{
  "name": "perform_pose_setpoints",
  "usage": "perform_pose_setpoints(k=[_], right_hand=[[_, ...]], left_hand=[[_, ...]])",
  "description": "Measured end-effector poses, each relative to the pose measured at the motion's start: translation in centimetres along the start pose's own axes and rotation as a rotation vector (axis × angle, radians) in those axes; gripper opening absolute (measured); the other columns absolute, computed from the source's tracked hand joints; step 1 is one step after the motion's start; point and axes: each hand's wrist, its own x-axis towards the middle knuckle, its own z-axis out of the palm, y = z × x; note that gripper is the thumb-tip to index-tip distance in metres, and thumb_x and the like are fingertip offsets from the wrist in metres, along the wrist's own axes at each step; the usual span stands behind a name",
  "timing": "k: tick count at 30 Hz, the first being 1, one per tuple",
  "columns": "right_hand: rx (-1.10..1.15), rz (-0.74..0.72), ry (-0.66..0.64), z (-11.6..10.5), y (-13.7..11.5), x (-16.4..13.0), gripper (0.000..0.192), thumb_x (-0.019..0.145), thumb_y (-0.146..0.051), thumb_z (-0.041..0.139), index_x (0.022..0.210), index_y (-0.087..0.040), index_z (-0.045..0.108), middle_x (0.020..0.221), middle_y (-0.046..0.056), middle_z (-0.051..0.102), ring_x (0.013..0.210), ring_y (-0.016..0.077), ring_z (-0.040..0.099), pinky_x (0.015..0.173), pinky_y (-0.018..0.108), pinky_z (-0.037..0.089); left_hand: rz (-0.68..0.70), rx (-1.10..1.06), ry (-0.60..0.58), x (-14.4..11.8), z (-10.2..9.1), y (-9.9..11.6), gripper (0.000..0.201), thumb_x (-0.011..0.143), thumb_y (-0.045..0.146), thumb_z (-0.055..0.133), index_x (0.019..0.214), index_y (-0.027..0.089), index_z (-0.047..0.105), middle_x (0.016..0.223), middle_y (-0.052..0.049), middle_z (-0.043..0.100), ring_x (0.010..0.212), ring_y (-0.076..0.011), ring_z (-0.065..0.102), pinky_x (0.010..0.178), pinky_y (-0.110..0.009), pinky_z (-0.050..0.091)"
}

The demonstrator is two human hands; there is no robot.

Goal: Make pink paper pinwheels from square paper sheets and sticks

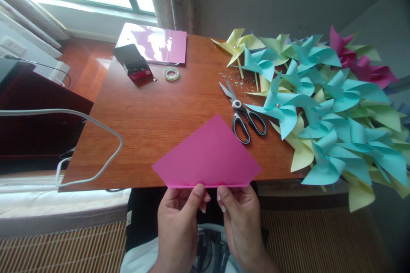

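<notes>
As we looked down from the head camera, we recorded the following.

Pink sheet: we found a folded pink sheet [208, 155] at lower centre of the frame, lying on the wooden table [153, 115] with its folded edge along the near table edge.
Left hand: the left hand [179, 222] sat at bottom centre; we saw its thumb and fingers pinched on the sheet's folded edge.
Right hand: the right hand [241, 219], just beside the left, was likewise closed on that edge, thumb on top.
Scissors: we noted black-handled scissors [245, 115] right of centre, blades apart, near the sheet's upper corner but clear of it.
Pinwheels: a heap of paper pinwheels [329, 106], teal, yellow-green and magenta, filled the right of the frame.
Upper left: we logged a tape roll [171, 74], a small open box [134, 64] and a glossy pink folder [156, 45].
Left edge: a white cable [96, 123] looped over the table corner.
</notes>
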Motion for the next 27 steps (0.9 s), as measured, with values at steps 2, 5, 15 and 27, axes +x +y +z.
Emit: perform_pose_setpoints(k=[2,5,15,27], right_hand=[[-0.004,0.002,0.014,-0.12,-0.03,0.11,0.022,0.073,-0.029,0.089,0.085,-0.021,0.072,0.065,-0.004,0.068,0.052,0.0055,0.054,0.048,0.015,0.044],[-0.014,-0.014,0.022,-0.44,-0.09,0.29,0.021,0.073,-0.029,0.089,0.080,-0.020,0.071,0.060,-0.005,0.064,0.051,0.0051,0.051,0.046,0.014,0.041],[-0.001,-0.068,-0.026,-0.88,-0.60,0.37,0.017,0.080,-0.029,0.083,0.079,-0.021,0.069,0.063,-0.004,0.067,0.050,0.0055,0.051,0.046,0.015,0.041],[0.000,-0.062,0.012,-0.43,-0.85,0.43,0.018,0.079,-0.028,0.083,0.085,-0.021,0.069,0.066,-0.002,0.068,0.056,0.0087,0.055,0.052,0.019,0.045]], left_hand=[[0.006,-0.001,0.011,0.10,-0.01,0.10,0.029,0.064,0.024,0.092,0.081,0.016,0.070,0.067,0.000,0.071,0.057,-0.0104,0.064,0.054,-0.018,0.054],[0.020,0.001,0.013,0.25,-0.03,0.22,0.028,0.064,0.024,0.092,0.081,0.016,0.070,0.067,0.001,0.070,0.058,-0.0106,0.064,0.055,-0.018,0.055],[0.007,0.003,0.023,0.21,0.15,0.10,0.030,0.064,0.025,0.092,0.083,0.017,0.070,0.068,0.001,0.070,0.057,-0.0103,0.064,0.055,-0.018,0.055],[0.038,0.019,0.014,0.41,0.18,0.27,0.027,0.068,0.022,0.089,0.087,0.018,0.071,0.073,0.001,0.070,0.062,-0.0092,0.064,0.059,-0.017,0.054]])
